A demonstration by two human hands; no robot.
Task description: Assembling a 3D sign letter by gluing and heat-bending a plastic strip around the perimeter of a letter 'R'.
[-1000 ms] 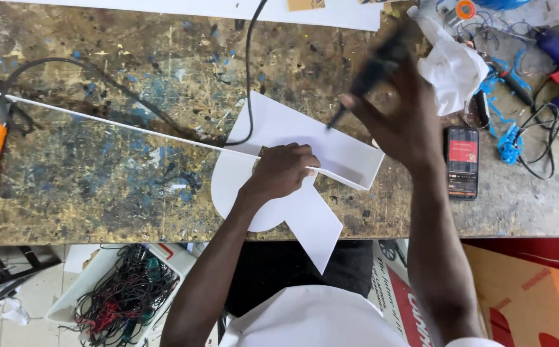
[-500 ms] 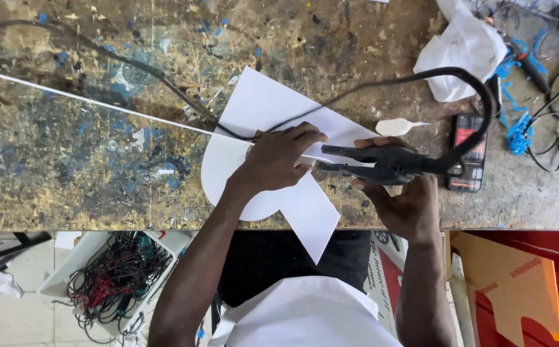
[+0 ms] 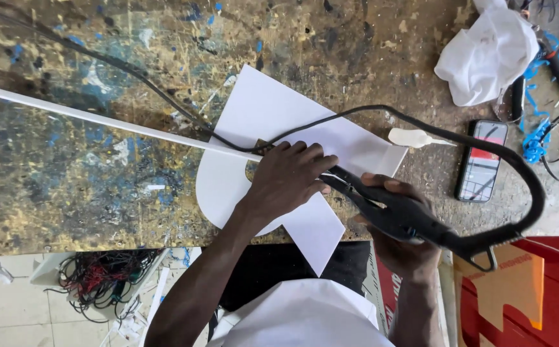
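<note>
My left hand (image 3: 290,178) presses flat on a stack of white sheet pieces (image 3: 273,109) lying on a paint-stained workbench (image 3: 67,186). One piece is angular, another has a rounded edge (image 3: 218,199). My right hand (image 3: 400,218) grips a black corded hand tool (image 3: 388,209), its tip pointing left against the fingers of my left hand. The tool's thick black cable (image 3: 523,173) loops right and back across the sheets. A long thin white strip (image 3: 99,120) runs from the left edge to under my left hand.
A phone (image 3: 482,160) lies right of the sheets, beside a small white blob of material (image 3: 411,137). A crumpled white cloth (image 3: 488,54) and tangled blue and black wires (image 3: 549,109) sit at the top right. Orange card (image 3: 504,283) and a wire tangle (image 3: 102,276) lie below the bench.
My right hand brought the black tool down from the upper right to the sheets. Its tip now meets my left hand, which stayed pressed on the white pieces.
</note>
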